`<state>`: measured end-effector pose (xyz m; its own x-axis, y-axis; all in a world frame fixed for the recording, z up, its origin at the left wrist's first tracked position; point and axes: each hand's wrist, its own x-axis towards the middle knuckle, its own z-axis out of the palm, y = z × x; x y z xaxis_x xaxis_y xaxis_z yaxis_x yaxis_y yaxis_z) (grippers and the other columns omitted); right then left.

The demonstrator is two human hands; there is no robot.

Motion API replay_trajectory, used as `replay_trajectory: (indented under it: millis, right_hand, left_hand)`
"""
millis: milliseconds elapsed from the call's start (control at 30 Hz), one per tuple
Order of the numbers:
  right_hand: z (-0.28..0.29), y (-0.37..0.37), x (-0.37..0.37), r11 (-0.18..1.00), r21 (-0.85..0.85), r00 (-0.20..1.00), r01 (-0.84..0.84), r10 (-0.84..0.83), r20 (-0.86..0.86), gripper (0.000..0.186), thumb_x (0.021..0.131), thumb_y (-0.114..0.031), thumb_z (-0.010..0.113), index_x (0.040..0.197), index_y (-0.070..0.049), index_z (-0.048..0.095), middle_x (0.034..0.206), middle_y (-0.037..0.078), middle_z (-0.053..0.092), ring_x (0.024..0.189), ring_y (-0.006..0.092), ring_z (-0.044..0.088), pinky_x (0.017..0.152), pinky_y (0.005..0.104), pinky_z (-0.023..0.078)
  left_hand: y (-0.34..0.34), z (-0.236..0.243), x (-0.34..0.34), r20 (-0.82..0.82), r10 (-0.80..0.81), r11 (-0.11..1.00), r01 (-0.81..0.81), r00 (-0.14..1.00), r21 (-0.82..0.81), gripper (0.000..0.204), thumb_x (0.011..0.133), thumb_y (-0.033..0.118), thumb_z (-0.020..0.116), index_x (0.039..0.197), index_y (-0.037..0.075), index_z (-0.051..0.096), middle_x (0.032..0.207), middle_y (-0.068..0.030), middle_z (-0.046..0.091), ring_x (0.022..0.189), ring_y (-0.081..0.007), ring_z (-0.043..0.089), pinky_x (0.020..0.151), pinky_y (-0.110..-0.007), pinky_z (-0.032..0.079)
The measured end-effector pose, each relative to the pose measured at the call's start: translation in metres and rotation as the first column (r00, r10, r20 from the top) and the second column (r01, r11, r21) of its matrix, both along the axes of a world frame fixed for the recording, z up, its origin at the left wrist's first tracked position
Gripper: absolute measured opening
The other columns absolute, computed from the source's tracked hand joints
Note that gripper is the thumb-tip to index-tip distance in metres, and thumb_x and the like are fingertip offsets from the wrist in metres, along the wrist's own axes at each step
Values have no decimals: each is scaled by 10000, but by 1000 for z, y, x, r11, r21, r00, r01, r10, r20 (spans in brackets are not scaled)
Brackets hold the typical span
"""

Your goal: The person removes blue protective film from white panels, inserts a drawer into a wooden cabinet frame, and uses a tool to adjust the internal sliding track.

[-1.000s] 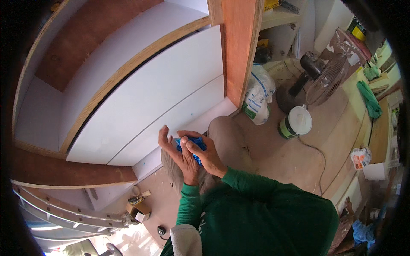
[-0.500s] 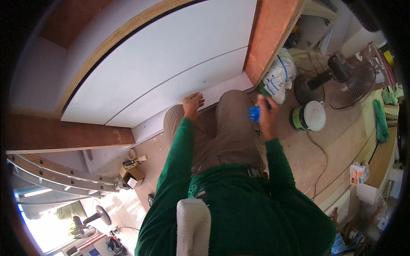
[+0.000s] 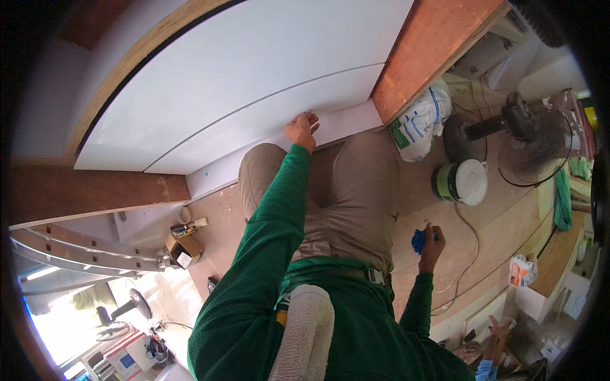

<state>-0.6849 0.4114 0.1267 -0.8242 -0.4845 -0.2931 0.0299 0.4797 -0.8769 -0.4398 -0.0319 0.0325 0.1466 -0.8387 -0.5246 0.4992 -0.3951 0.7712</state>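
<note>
My left hand (image 3: 303, 130) is at the lower part of a glossy white panel (image 3: 241, 76) with a thin horizontal seam. Its fingers are curled in a pinch close to the panel's surface; what they hold, if anything, is too small to make out. Off to the right, low over the floor, my right hand (image 3: 433, 246) is closed on a crumpled blue thing (image 3: 418, 241), whose kind I cannot tell. My knees are up against the white strip (image 3: 346, 124) below the panel.
Right of the panel's reddish-brown side board (image 3: 406, 54) are a white sack (image 3: 422, 120), a lidded bucket (image 3: 471, 182) and a black fan (image 3: 530, 136). A cable (image 3: 473, 247) crosses the floor. At left lie a ladder (image 3: 82, 251) and a cardboard box (image 3: 184, 249) with tools.
My left hand has moved up and right onto the lower panel, over a small spot there. My right hand, with the blue thing, has swung down and outward from beside my knee.
</note>
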Motion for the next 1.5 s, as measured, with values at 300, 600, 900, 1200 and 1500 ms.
replay_trajectory:
  millis: [300,600,900,1200,1500]
  right_hand:
    - [4,-51,6,997,-18,990,-74,71,-118,283,1061,-278,655,980,-11,698,889,42,646,868,136,557,818,328,466]
    - [-24,-60,-15,981,20,975,-195,196,-108,235,1044,-247,686,1036,-13,716,953,36,671,860,158,602,792,346,493]
    - [0,-54,-4,984,-20,976,-174,170,-133,250,1041,-267,679,988,-24,700,904,5,628,864,118,567,793,304,464]
    - [9,-60,6,983,-9,976,-181,178,-129,254,1041,-286,684,958,-46,697,868,-5,606,803,106,527,741,294,439]
    - [-12,-73,-15,982,-61,978,-178,170,-123,284,1028,-322,704,937,-54,691,887,8,622,842,123,564,784,316,467]
  left_hand:
    - [48,70,97,10,-43,999,43,999,-33,268,980,226,533,919,-3,661,714,-110,638,608,-225,617,515,-375,484]
    - [100,-23,417,998,55,998,-19,-30,-56,178,841,183,763,967,87,845,934,-195,779,857,-412,758,813,-486,608]
    - [62,-63,420,996,78,990,125,-38,-73,345,817,84,801,1159,38,793,1044,-216,751,977,-417,732,882,-492,587]
    - [57,-82,433,998,8,969,247,-67,9,152,837,57,735,968,71,811,965,-182,752,916,-409,722,845,-496,577]
    - [82,-72,449,935,60,995,54,349,-83,165,877,140,741,978,26,804,848,-156,784,775,-254,749,761,-395,588]
